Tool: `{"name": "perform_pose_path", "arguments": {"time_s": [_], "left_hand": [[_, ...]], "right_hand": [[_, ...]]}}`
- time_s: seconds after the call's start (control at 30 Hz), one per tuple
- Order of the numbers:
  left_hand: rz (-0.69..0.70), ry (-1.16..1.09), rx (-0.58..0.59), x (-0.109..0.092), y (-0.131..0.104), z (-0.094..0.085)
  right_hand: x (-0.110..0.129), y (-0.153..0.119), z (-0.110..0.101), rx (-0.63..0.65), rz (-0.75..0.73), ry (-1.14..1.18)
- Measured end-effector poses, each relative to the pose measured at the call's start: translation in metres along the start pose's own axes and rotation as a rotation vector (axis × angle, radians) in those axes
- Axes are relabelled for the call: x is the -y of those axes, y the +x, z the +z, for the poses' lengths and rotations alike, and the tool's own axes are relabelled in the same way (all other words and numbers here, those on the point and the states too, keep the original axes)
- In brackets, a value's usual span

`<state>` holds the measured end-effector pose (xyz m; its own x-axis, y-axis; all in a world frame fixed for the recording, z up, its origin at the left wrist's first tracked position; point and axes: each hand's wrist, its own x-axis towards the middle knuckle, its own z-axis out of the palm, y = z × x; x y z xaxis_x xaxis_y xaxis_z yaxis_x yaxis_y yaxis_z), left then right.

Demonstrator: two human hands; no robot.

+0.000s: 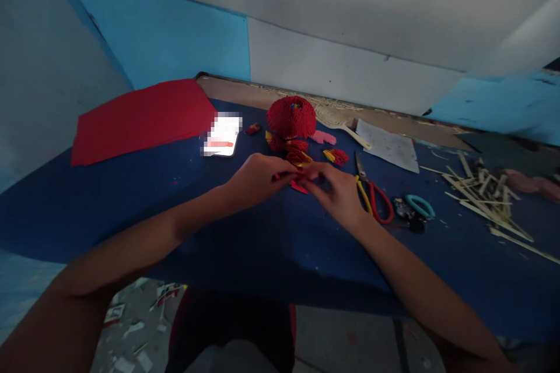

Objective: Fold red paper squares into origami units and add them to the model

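Note:
My left hand point(265, 178) and my right hand point(335, 189) meet at the middle of the blue table, fingertips pinched together around a small red paper piece point(301, 175). The piece is mostly covered by the fingers. Just beyond them lie red and yellow folded-paper parts point(297, 145), in front of a round red folded-paper form point(291, 116). Another red and yellow piece point(336, 156) rests beyond my right hand. A red paper bit point(299, 187) shows below the fingertips.
A red sheet point(144, 119) and a lit phone point(222, 135) lie at left. Scissors with red and yellow handles point(381, 203), teal-handled pliers point(419, 206), a pale brush point(345, 127), a whitish sheet point(387, 144) and thin sticks point(485, 192) are at right. A wall stands behind.

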<state>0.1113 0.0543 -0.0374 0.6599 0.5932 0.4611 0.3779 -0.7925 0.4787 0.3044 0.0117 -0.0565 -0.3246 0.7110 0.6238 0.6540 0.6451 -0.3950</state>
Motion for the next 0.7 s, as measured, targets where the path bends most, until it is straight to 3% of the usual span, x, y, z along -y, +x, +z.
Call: {"name": "perform_pose_path", "arguments": {"time_s": [0.1, 0.27, 0.5, 0.7], "left_hand": [[-0.049, -0.106, -0.075, -0.002, 0.000, -0.001], [-0.018, -0.207, -0.196, -0.010, -0.003, 0.001], [0.143, -0.065, -0.199, -0.011, -0.004, 0.001], [0.240, -0.093, -0.272, -0.011, -0.004, 0.001]], "right_hand": [[0.002, 0.000, 0.003, -0.131, 0.189, 0.182], [0.008, 0.003, 0.008, -0.117, 0.334, 0.530], [0.010, 0.001, 0.007, -0.164, 0.312, 0.543], [0.009, 0.000, 0.005, -0.158, 0.275, 0.539]]}}
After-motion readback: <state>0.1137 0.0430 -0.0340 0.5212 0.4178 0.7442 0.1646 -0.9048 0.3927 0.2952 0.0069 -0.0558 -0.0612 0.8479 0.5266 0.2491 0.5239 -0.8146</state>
